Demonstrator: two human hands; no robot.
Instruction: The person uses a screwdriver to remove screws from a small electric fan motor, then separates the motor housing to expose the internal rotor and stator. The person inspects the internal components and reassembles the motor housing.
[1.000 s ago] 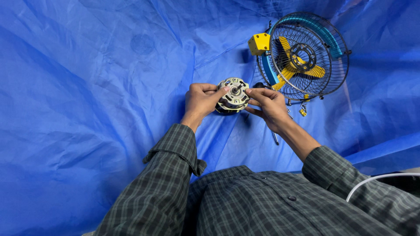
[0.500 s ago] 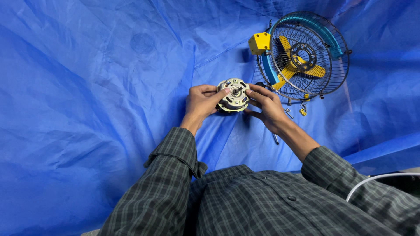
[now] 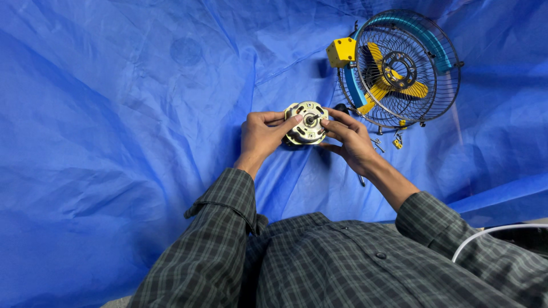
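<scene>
No packages, no labels, no signs, no screens (none in view)

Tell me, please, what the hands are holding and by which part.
Both hands, left hand and right hand, hold the round fan motor by its opposite rims.

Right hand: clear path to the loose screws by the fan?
Probably yes. The right hand holds the motor with the left hand; the screws lie uncovered on the tarp just beside it, but it must release first.

A creased blue tarp point(image 3: 114, 142) covers the ground. On it, far right, lies a caged fan point(image 3: 399, 68). Small screws point(image 3: 379, 145) lie just beside it.
</scene>
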